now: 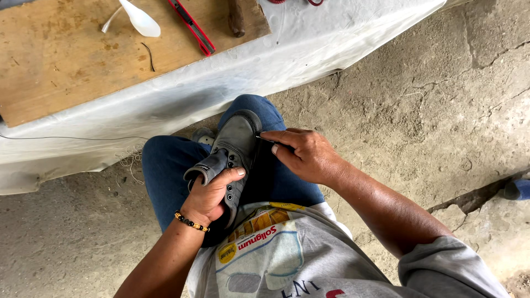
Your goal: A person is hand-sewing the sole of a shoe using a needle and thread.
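Single head-worn view, steeply downward, close over lap (171, 165) and concrete floor (441, 110)

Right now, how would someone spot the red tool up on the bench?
Look at the wooden board on the white-covered bench beyond the person's knees. Near its right end lies a slim red cutter, set diagonally. It sits between a white plastic spoon and a brown handle, and it is the only red thing on the board.
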